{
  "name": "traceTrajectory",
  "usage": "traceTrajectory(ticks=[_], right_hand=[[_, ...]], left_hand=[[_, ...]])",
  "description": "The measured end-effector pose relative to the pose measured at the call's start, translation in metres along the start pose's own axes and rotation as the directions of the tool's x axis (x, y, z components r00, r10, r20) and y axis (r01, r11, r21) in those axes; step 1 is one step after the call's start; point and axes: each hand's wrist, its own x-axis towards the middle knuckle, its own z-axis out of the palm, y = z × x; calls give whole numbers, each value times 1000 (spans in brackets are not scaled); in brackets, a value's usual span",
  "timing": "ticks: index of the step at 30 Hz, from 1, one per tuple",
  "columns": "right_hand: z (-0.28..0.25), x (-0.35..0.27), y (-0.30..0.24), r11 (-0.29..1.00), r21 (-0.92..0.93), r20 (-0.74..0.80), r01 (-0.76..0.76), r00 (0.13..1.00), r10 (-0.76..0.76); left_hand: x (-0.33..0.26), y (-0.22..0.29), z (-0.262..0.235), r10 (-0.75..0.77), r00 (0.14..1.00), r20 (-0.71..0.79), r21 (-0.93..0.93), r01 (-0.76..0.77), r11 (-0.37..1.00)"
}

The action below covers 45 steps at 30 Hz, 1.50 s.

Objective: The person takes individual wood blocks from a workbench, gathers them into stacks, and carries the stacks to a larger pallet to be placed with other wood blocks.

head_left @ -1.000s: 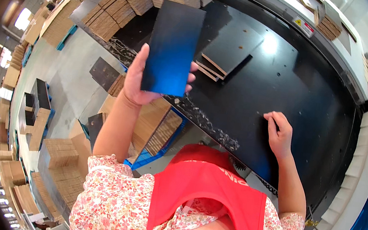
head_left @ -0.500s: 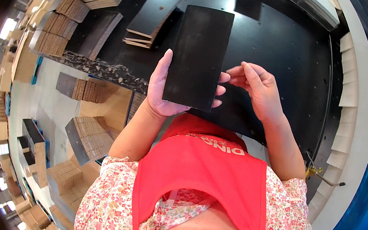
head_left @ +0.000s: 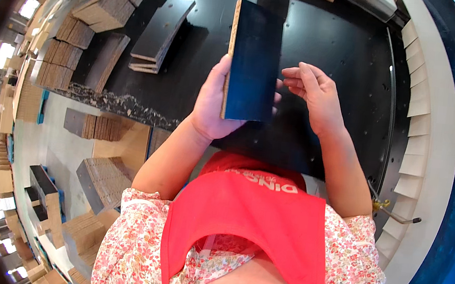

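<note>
Upright in my left hand (head_left: 209, 103) is a black-faced particleboard panel (head_left: 254, 61), gripped by its lower part. My thumb lies along its left side and my fingertips wrap round its right edge. A raw tan edge now shows down the panel's left side. Just right of the panel, my right hand (head_left: 319, 99) is raised with loosely bent fingers, apart from the board. Nothing shows in it. Under both hands lies the black worktable (head_left: 339, 48). Farther left on it rests a small stack of dark panels (head_left: 161, 31).
Stacks of boards (head_left: 105, 7) line the table's far left, with a single dark panel (head_left: 104, 63) beside them. The table's left edge (head_left: 125, 105) is chipped. More board piles (head_left: 105, 178) stand below on the left. At right are white overlapping flaps (head_left: 417, 130) and a metal lever (head_left: 398, 217).
My left hand has turned the panel so that its left edge shows, and its face looks bluish. The right hand stays beside it. My view has shifted slightly.
</note>
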Motion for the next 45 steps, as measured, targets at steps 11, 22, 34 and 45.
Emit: traceTrajectory(ticks=[11,22,34,45], right_hand=[[-63,41,3,753,643,-140,139,988,-63],[-101,67,41,621,763,-236,179,972,10],[-111,68,41,574,781,-300,246,954,0],[-124,69,-10,720,-646,-412,255,677,-610]], left_hand=[[112,18,13,468,716,517,844,-336,-418],[313,70,-75,432,737,519,675,-45,-736],[299,65,-58,398,802,446,591,70,-803],[88,37,-56,406,751,521,586,31,-809]])
